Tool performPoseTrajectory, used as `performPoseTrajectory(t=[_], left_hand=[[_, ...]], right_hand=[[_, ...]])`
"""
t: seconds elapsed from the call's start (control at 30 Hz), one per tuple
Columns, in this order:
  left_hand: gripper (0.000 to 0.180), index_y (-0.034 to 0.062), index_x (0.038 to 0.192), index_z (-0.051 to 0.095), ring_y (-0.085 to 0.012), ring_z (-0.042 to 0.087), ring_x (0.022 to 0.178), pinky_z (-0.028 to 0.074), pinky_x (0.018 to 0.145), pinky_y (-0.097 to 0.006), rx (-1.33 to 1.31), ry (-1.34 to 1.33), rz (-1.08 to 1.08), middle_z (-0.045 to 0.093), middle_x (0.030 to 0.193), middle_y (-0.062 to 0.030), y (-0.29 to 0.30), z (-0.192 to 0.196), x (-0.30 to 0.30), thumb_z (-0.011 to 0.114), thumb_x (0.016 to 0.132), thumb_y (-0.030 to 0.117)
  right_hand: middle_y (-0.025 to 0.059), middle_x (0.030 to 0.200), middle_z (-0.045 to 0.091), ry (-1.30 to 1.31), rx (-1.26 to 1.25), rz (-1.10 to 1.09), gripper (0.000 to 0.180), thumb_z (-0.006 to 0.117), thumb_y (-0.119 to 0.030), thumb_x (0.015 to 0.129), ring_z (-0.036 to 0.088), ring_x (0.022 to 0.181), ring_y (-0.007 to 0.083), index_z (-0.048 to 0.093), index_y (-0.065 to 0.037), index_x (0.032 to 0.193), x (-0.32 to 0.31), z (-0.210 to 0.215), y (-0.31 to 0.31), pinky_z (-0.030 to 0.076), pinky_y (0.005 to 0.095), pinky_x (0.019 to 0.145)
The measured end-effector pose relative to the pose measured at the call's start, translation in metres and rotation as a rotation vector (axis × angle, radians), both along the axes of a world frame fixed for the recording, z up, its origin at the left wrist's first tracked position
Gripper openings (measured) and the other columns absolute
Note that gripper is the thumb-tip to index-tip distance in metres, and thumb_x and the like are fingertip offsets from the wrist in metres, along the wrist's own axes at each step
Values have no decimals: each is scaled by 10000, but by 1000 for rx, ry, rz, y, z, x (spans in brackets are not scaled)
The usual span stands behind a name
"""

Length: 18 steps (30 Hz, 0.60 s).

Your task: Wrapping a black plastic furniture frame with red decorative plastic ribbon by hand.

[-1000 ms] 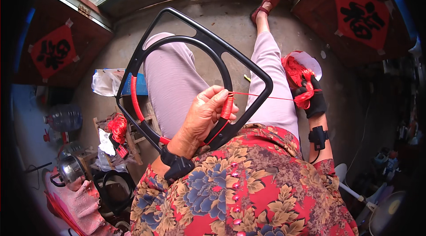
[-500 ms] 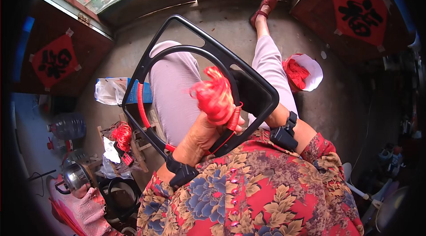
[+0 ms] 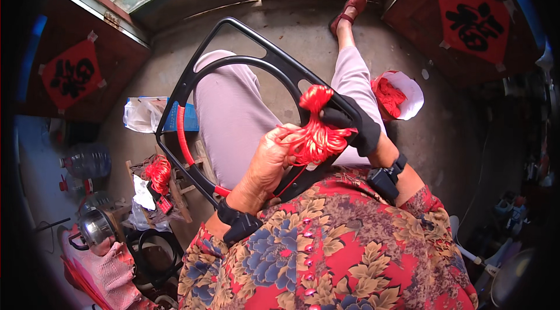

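Note:
A black frame point(image 3: 262, 43) with a round ring inside it rests tilted over my lap. Red cord is wound tightly around part of the ring, as on the red wrapped stretch point(image 3: 181, 126). My left hand point(image 3: 269, 161) is closed on a hank of red cord point(image 3: 321, 145), fingertips pinching its left side. My right hand point(image 3: 363, 129), in a black glove, lies at the frame's right side, its fingers closed around the narrow middle of the hank. Looped cord spreads out above and below that grip. Part of the ring is hidden behind the hank and my hands.
To the left, a small wooden stool point(image 3: 185, 211) carries another red cord bundle point(image 3: 157, 173). A blue box point(image 3: 178, 118), a plastic bottle point(image 3: 87, 161) and a metal pot point(image 3: 98, 229) stand nearby. A white-lined container point(image 3: 410, 91) with red material is beyond my right leg.
The cord hank has moved right and downward and spread into loops. My right hand has come out from behind the frame onto it. My left hand has opened out from beneath the hank to its side.

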<state>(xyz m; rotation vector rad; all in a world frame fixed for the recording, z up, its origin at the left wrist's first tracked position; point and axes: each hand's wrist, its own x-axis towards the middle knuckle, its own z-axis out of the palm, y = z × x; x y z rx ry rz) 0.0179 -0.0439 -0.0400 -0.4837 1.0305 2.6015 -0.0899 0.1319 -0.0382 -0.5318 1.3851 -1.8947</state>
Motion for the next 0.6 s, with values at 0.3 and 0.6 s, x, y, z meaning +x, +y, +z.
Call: performPoseTrajectory(t=[0.3, 0.6], left_hand=[[142, 55, 926, 517, -162, 631, 632, 541, 603, -277, -50, -147, -111, 626, 757, -105, 0, 20, -8, 547, 904, 192], [163, 52, 929, 544, -157, 651, 655, 568, 567, -274, -37, -83, -30, 622, 767, -65, 2, 17, -7, 564, 903, 212]], right_hand=[[69, 850, 594, -650, -447, -602, 281, 506, -258, 925, 587, 751, 179, 521, -20, 1074, 7, -56, 127, 493, 322, 741], [68, 840, 637, -544, 33, -615, 298, 582, -310, 880, 635, 750, 175, 579, -43, 1014, -9, -55, 140, 512, 268, 646]])
